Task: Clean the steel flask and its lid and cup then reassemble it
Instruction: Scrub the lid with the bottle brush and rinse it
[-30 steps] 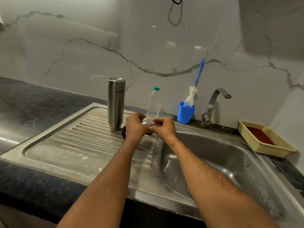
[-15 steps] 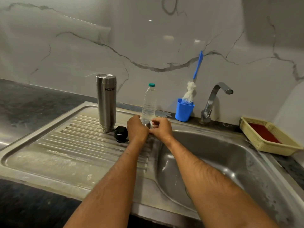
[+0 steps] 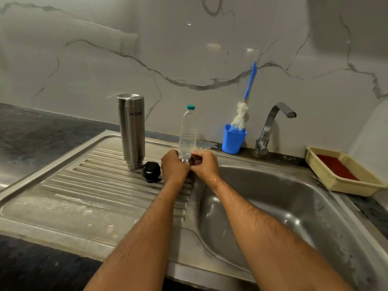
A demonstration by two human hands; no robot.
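Note:
The steel flask [image 3: 131, 131] stands upside down on the ribbed drainboard [image 3: 88, 185], mouth down. Its black lid [image 3: 151, 171] lies just right of it on the ribs. Right of the lid, my left hand [image 3: 174, 166] and my right hand [image 3: 204, 166] meet at the drainboard's right end, fingers curled round the small steel cup [image 3: 185, 158] between them. Only a bit of the cup's shiny side shows between my fingers.
A clear water bottle [image 3: 188, 129] with a green cap stands behind my hands. A blue holder [image 3: 233, 141] with a blue-handled brush [image 3: 241, 114] sits by the tap [image 3: 270, 127]. The sink basin [image 3: 283, 206] lies right, with a cream basket [image 3: 344, 171] beyond it.
My hands stay together on the cup. The black lid, hidden behind my left hand a second ago, now shows beside the flask. The view has shifted slightly left.

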